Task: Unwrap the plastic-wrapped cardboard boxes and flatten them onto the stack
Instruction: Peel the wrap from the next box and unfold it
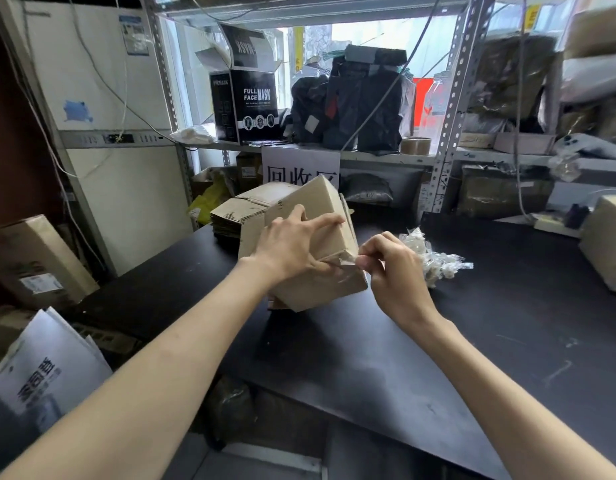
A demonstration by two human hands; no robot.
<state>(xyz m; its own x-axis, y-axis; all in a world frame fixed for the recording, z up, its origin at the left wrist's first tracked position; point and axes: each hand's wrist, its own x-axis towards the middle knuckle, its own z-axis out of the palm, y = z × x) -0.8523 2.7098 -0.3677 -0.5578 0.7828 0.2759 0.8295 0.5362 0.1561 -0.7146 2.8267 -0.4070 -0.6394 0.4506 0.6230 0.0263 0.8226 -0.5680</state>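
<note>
Right hand pinches a strip of clear plastic wrap between thumb and fingertips at the near corner of a cardboard box. Left hand grips the same box from the far side, with the fingers curled over its upper edge and the thumb low against the side, and holds it tilted above the dark surface. Whether a lower corner touches the surface cannot be told.

The box keeps its full shape, so neither the unwrapping nor the flattening of this one is finished. Only a little plastic shows on it, around the corner being pulled, which suggests the peeling is near its end.

Behind the box, at the far edge of the surface, sits a stack of flattened boxes, so several appear to be done. A crumpled heap of clear plastic lies just to the right of the hands, likely discarded wrap.

Another brown box stands at the right edge; whether it is wrapped or waiting its turn is unclear.
</note>
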